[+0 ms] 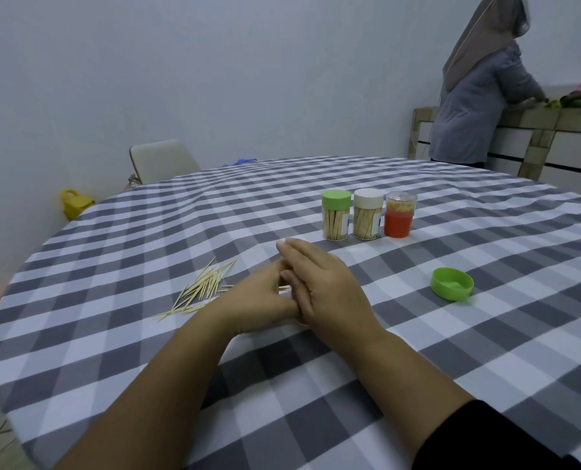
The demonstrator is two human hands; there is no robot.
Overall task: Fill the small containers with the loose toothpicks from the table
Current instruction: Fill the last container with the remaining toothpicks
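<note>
The right hand [319, 286] covers the left hand's [265, 300] fingers; any grip is undeterminable. Toothpicks [200, 290] run partly beneath both hands.

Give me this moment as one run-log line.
left hand and right hand together over table, contents hidden | loose toothpicks left of hands | three containers upright behind | green lid off, right

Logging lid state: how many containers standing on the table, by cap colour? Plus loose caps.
Green-capped container: 1
White-capped container: 1
Clear-topped container with red base: 1
Loose green cap: 1
Total: 4
</note>
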